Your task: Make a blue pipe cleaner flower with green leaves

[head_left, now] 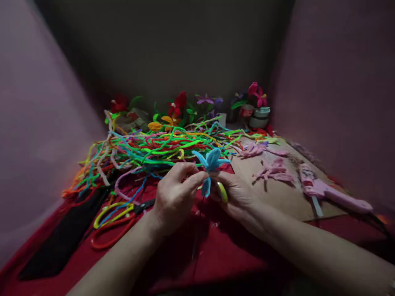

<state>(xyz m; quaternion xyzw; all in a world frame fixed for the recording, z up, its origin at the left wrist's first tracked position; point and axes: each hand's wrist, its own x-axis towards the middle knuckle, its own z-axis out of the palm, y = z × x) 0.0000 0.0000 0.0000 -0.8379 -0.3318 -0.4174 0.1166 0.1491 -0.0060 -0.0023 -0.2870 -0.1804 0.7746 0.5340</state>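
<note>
A blue pipe-cleaner flower (pixel 212 159) with several fuzzy petals is held up at the middle of the view. My left hand (pixel 179 193) pinches it from the left, thumb and forefinger closed at its base. From the right, my right hand (pixel 233 193) grips the base of the same flower. A yellow loop (pixel 222 192) sits at the fingers of the right hand; whether it is worn or held I cannot tell. One blue petal hangs down between the hands. Just left of my left wrist lie scissors (pixel 119 224) with red and yellow handles.
A tangled heap of coloured pipe cleaners (pixel 166 144) spreads behind the hands. On the right, a cardboard sheet (pixel 277 201) bears pink pipe-cleaner pieces (pixel 274 170) and a pink glue gun (pixel 336 193). Finished-looking flowers (pixel 177 105) line the back. A black strip (pixel 61 238) lies left.
</note>
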